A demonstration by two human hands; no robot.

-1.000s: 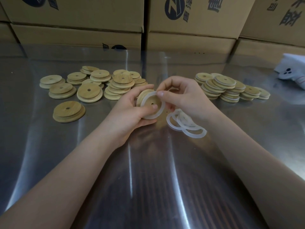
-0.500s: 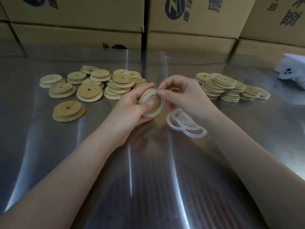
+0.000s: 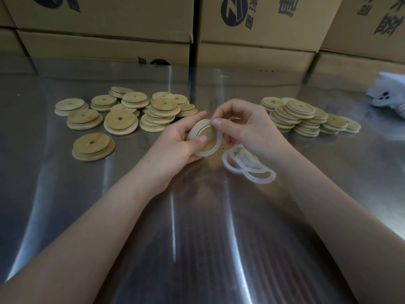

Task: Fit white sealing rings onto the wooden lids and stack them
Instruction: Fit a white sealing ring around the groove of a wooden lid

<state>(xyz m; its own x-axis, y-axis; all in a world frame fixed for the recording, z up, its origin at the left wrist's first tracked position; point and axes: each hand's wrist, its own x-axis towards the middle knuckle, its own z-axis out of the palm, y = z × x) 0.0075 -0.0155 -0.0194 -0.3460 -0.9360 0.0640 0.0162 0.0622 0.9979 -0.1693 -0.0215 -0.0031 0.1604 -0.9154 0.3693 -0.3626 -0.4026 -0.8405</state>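
My left hand (image 3: 175, 145) grips a round wooden lid (image 3: 207, 137), tilted toward me, with its thumb on the lid's lower left edge. A white sealing ring (image 3: 213, 149) lies around the lid's face. My right hand (image 3: 247, 128) pinches the ring's top edge between thumb and forefinger. A small pile of loose white rings (image 3: 249, 166) lies on the table just right of the lid. Bare wooden lids (image 3: 120, 121) are spread and stacked at the left. Lids with rings fitted (image 3: 302, 117) are stacked at the right.
The work goes on over a shiny metal table (image 3: 197, 238). Cardboard boxes (image 3: 252, 29) form a wall along its far edge. A white cloth-like object (image 3: 390, 95) sits at the far right.
The lid has tilted a little in my left hand and the ring sits further onto it. My right fingers have shifted along the ring's top edge.
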